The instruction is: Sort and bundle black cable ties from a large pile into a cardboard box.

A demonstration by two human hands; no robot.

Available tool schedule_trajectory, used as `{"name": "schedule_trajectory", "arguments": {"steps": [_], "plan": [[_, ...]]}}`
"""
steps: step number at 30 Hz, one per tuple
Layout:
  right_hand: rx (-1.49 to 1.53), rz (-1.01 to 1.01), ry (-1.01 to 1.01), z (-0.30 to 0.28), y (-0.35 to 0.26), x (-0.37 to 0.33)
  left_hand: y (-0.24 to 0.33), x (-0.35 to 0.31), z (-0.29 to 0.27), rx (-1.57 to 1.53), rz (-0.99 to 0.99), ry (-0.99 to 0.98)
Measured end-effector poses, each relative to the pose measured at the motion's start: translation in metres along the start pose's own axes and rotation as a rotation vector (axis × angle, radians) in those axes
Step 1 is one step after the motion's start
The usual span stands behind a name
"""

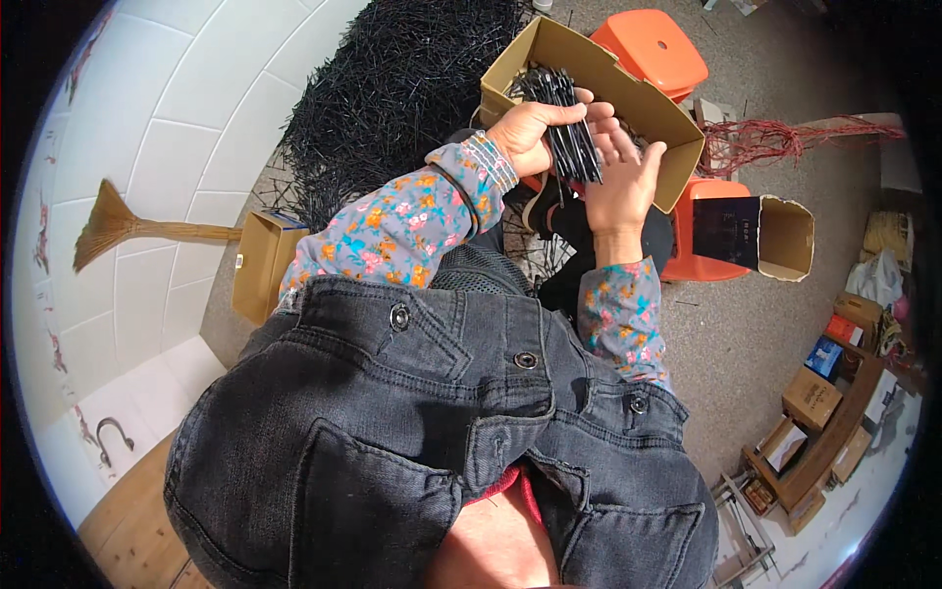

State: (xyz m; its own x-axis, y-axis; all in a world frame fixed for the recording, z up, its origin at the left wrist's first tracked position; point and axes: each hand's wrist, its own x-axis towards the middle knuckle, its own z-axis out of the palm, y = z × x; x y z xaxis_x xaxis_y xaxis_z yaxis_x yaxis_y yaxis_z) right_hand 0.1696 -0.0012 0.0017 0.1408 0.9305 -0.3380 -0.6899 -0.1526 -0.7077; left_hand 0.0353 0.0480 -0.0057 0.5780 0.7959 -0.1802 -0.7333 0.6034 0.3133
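Note:
My left hand [525, 135] grips a bundle of thin, glossy black sticks [573, 145], thumb over the top. Beside it, my right hand [622, 188] has its palm turned up and its fingers stretched out, close to the bundle's right side; whether it touches the sticks I cannot tell. Both hands are over the near side of an open cardboard box [677, 175]. More black sticks show inside the box behind my left hand, partly hidden. A large heap of loose black sticks [392, 113] lies to the left of the box.
Orange plastic stools [653, 49] stand behind and right of the box, one bearing a dark carton [726, 234]. Red strands [765, 142] lie farther right. At left are a straw broom [118, 226] and a small cardboard box [257, 280]. Packages fill a wooden shelf [834, 432] at right.

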Motion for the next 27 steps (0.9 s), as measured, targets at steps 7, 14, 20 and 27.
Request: {"name": "schedule_trajectory", "arguments": {"steps": [7, 14, 20, 27], "plan": [[0.174, 0.282, -0.113, -0.008, 0.028, -0.012, -0.005, 0.003, 0.002, 0.115, 0.073, 0.089], [0.404, 0.287, 0.123, 0.009, 0.031, -0.005, -0.012, 0.0, 0.002, 0.258, 0.056, 0.045], [0.454, 0.361, -0.158, -0.004, 0.014, -0.008, -0.005, 0.0, 0.003, 0.148, 0.0, -0.022], [0.294, 0.485, -0.553, -0.016, 0.006, -0.02, 0.003, -0.006, 0.018, 0.501, -0.025, -0.005]]}}
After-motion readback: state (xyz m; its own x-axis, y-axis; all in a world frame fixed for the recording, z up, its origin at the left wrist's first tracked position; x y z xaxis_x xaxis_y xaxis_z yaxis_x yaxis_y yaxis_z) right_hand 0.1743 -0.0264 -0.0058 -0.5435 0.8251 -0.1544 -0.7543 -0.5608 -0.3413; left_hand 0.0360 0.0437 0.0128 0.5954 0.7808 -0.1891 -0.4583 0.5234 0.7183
